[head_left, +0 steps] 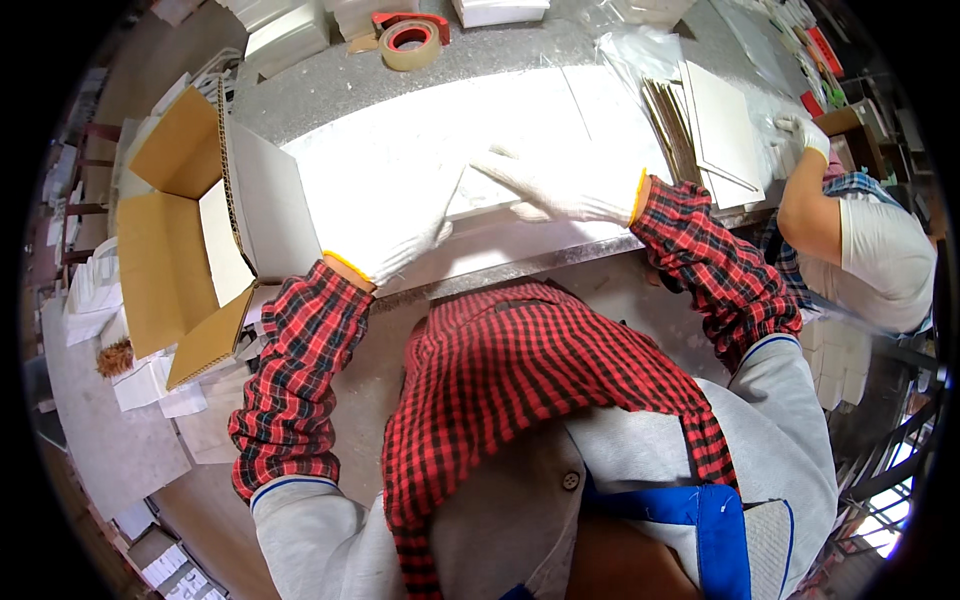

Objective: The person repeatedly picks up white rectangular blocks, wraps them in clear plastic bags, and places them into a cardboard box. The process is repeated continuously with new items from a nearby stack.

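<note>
Both my hands wear white knitted gloves with yellow cuffs and rest over a brightly lit white sheet or board (400,140) on the table. My left hand (415,235) lies at its near edge, fingers stretched forward and thumb apart. Opposite it, my right hand (565,190) reaches inward with straight fingers lying flat, their tips close to the left fingertips. Glare washes out the white surface, so its outline and any thin sheet under the gloves are hard to make out. Left of my left hand stands an open cardboard box (170,265) with a white flap turned toward me.
At the far side sit a tape roll on a red dispenser (410,45) and white stacks (285,40). Flat white-and-brown boards (720,130) stand to the right, beside clear plastic (640,50). A co-worker's gloved hand (805,135) works at the far right.
</note>
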Motion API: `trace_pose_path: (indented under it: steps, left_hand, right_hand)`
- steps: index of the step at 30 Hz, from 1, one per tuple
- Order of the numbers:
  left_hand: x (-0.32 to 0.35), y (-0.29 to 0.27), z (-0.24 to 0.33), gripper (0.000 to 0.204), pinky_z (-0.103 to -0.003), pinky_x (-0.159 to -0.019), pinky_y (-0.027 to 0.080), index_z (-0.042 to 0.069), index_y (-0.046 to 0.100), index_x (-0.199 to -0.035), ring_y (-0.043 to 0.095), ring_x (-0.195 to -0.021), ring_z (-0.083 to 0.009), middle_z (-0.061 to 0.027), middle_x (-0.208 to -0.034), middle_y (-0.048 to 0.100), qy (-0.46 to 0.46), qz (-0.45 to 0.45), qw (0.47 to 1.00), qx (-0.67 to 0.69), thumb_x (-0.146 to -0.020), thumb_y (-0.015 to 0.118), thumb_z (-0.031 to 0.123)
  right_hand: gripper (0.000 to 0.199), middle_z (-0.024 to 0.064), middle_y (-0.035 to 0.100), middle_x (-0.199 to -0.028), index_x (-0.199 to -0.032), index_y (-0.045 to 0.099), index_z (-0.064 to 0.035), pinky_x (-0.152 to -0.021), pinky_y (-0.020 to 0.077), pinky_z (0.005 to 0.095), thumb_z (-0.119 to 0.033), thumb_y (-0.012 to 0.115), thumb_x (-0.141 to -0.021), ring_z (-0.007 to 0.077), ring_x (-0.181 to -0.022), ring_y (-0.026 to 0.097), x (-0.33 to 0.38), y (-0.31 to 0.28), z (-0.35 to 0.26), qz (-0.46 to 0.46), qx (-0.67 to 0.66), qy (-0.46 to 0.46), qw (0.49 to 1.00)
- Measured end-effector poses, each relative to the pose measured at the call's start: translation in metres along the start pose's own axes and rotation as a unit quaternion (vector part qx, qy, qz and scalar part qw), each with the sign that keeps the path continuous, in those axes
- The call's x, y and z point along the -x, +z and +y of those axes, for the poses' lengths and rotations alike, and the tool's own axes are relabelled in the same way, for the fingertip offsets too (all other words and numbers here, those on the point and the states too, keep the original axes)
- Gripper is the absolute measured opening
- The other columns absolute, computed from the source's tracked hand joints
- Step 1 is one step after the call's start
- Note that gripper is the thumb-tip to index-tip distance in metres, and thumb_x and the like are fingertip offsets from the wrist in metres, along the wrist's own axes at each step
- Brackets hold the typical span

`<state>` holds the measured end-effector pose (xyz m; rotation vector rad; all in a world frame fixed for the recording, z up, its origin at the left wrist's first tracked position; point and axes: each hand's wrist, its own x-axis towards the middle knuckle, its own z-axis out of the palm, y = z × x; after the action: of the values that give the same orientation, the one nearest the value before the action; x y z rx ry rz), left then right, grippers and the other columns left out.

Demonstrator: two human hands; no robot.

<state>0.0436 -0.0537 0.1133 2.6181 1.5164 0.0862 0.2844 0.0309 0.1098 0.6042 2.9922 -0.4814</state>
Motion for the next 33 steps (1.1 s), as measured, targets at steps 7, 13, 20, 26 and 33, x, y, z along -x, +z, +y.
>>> trace_pose_path:
  steps: [7,13,20,26,33]
  left_hand:
    - [0.009,0.001,0.006,0.097,-0.045,-0.1,0.052,-0.002,0.037,-0.154,0.06,-0.123,-0.0408,-0.0243,-0.14,0.056,0.001,-0.019,1.0,-0.001,-0.079,0.084,0.035]
    - [0.01,0.006,0.011,0.109,-0.046,-0.102,0.05,-0.001,0.034,-0.157,0.06,-0.121,-0.0421,-0.024,-0.143,0.054,0.035,0.116,0.987,0.103,-0.072,0.089,0.039]
    - [0.038,0.031,-0.003,0.112,-0.049,-0.116,0.031,0.004,0.014,-0.165,0.037,-0.141,-0.0371,-0.0275,-0.166,0.022,-0.34,0.144,0.795,0.482,-0.091,0.055,0.078]
    - [0.037,0.066,0.009,0.056,-0.05,-0.119,0.032,0.008,0.046,-0.15,0.045,-0.136,-0.041,-0.0271,-0.148,0.046,-0.315,0.074,0.852,0.411,-0.107,0.044,0.045]
    - [0.024,0.059,0.013,0.049,-0.048,-0.12,0.034,0.001,0.055,-0.142,0.047,-0.137,-0.0386,-0.0285,-0.147,0.05,-0.302,0.036,0.823,0.48,-0.1,0.059,0.027]
  right_hand:
    - [0.079,0.0185,0.058,-0.12,-0.145,0.048,-0.0052,-0.094,0.0514,0.0462,-0.047,0.077,-0.085,0.0356,-0.106,0.061,0.01,0.013,-0.007,0.113,0.068,-0.038,0.991]
    - [0.084,0.0185,0.055,-0.125,-0.15,0.045,-0.0062,-0.098,0.0488,0.048,-0.051,0.075,-0.086,0.0368,-0.113,0.057,0.009,0.041,0.0,0.167,0.048,-0.041,0.984]
    - [0.1,0.0257,0.037,-0.158,-0.161,0.03,-0.0044,-0.115,0.0413,0.0472,-0.06,0.073,-0.09,0.0362,-0.141,0.047,0.015,0.042,-0.008,0.247,-0.407,0.203,0.856]
    - [0.107,0.0323,0.039,-0.159,-0.159,0.031,0.0071,-0.123,0.0319,0.0421,-0.065,0.069,-0.09,0.0391,-0.152,0.034,-0.001,0.065,0.0,0.126,-0.638,0.354,0.672]
    - [0.099,0.0318,0.054,-0.146,-0.151,0.043,0.0115,-0.118,0.039,0.0404,-0.055,0.077,-0.086,0.0379,-0.14,0.051,-0.001,0.095,-0.002,0.218,-0.531,0.35,0.74]
